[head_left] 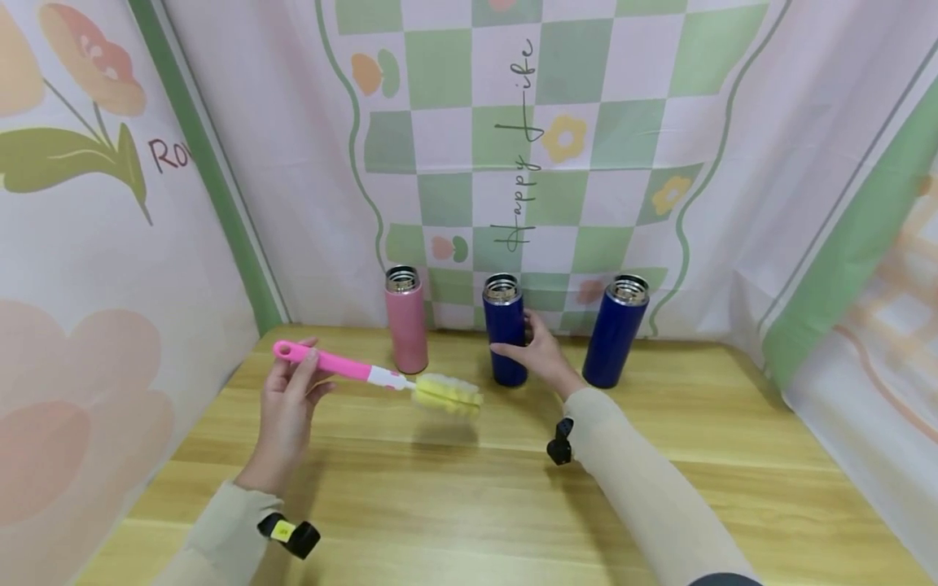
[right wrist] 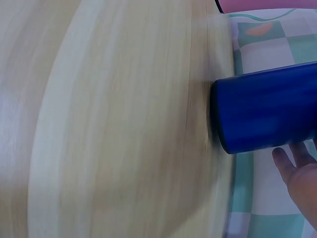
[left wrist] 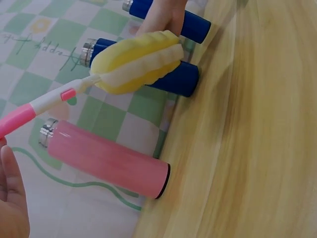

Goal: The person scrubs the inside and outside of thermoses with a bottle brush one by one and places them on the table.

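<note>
My left hand [head_left: 284, 411] holds a bottle brush [head_left: 384, 377] by its pink handle, pinched between thumb and fingers. The brush's yellow and white sponge head [left wrist: 138, 64] points right, above the table and in front of the bottles. With thumb in front and fingers behind, my right hand [head_left: 545, 355] grips the middle dark blue bottle [head_left: 504, 325], which stands upright with its threaded metal mouth uncapped. In the right wrist view, fingertips [right wrist: 282, 161] lie along that bottle's side.
Left of the middle bottle stands an uncapped pink bottle [head_left: 407, 330]. A second dark blue bottle [head_left: 617, 332], also uncapped, is just right of my right hand. Behind the wooden table [head_left: 454, 505] hangs a checkered curtain [head_left: 498, 138], close to the bottles.
</note>
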`<state>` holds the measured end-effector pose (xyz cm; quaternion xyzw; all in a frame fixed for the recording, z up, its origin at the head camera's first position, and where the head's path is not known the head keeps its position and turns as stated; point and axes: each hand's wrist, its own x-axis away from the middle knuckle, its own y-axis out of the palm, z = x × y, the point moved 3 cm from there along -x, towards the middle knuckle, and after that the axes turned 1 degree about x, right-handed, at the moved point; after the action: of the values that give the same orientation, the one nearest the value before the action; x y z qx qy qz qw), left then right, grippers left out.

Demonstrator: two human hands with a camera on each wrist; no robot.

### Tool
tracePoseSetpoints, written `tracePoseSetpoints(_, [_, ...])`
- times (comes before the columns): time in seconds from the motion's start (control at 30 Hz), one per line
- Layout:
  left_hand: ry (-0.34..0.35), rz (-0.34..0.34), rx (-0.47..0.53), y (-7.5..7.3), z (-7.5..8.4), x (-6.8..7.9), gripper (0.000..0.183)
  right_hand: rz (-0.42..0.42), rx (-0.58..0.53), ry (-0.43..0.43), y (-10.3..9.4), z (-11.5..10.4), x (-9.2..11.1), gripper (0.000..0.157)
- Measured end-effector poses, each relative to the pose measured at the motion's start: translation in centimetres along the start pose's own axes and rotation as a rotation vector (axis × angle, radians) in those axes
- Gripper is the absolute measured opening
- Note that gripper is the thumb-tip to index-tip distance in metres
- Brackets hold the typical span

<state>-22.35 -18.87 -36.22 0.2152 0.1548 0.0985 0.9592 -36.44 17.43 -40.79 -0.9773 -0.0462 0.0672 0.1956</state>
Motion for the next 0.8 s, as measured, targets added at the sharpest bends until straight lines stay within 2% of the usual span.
tracePoseSetpoints(0.13, [0.013,0.017,-0.005,0.1,0.5,-0.2,0.015,-0.016,0.017,-0.029,-0.6,-0.3,0.4,0.096])
tracePoseSetpoints(0.4, [0.075,0.046,0.054,0.2,1.3,-0.7,0.02,-0.021,0.075,-0.065,-1.7,-1.0,1.1,0.094])
tracePoseSetpoints(0.57, [0.127,0.049,0.14,0.2,1.8,-0.7,0.024,-0.036,0.12,-0.086,-2.1,-1.4,1.9,0.093])
tracePoseSetpoints(0.8, [0.194,0.051,0.263,0.2,2.3,-0.6,0.033,-0.113,0.185,-0.138,-2.2,-2.1,3.1,0.09])
